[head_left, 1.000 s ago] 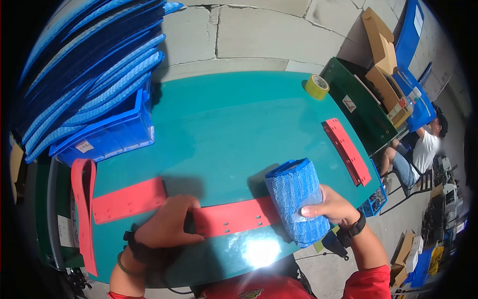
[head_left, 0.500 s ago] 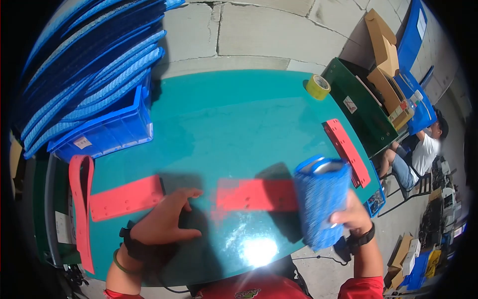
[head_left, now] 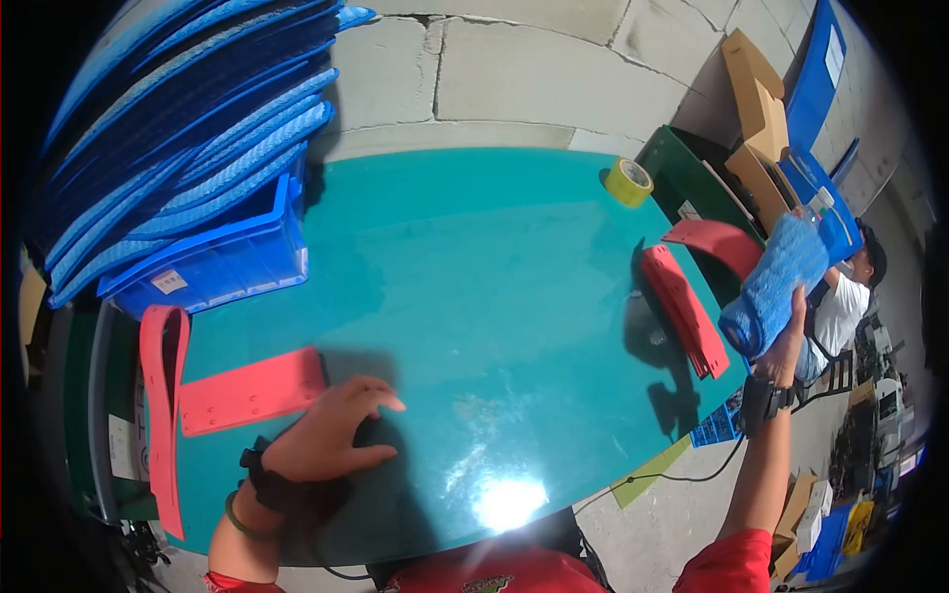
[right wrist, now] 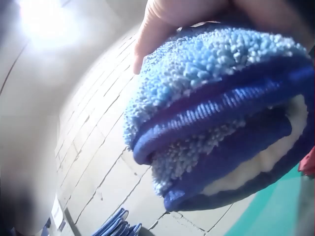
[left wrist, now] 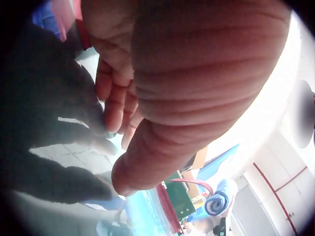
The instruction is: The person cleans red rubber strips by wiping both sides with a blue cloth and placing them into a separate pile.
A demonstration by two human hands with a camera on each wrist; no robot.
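Note:
My right hand (head_left: 788,346) grips a rolled blue microfibre mop pad (head_left: 776,287), raised beyond the table's right edge. A curved red strip (head_left: 712,240) runs leftward from behind the roll. In the right wrist view, the end of the rolled pad (right wrist: 216,137) shows dark blue edging, looped pile and a white inner layer. My left hand (head_left: 321,435) is low over the front left of the table, thumb and fingers apart, holding nothing. Close beyond it lies a flat red strip with holes (head_left: 252,390).
A looped red strip (head_left: 163,395) stands at the left edge. Several red strips (head_left: 682,306) are stacked near the right edge of the green table (head_left: 465,287). Behind are yellow tape (head_left: 628,183) and a blue bin (head_left: 217,262) piled with pads (head_left: 188,148). A seated person (head_left: 840,306) is beyond.
My right hand has carried the rolled pad right and away from me, off the table's side. The red strip beside the left hand went with it. The left hand let go and stayed put.

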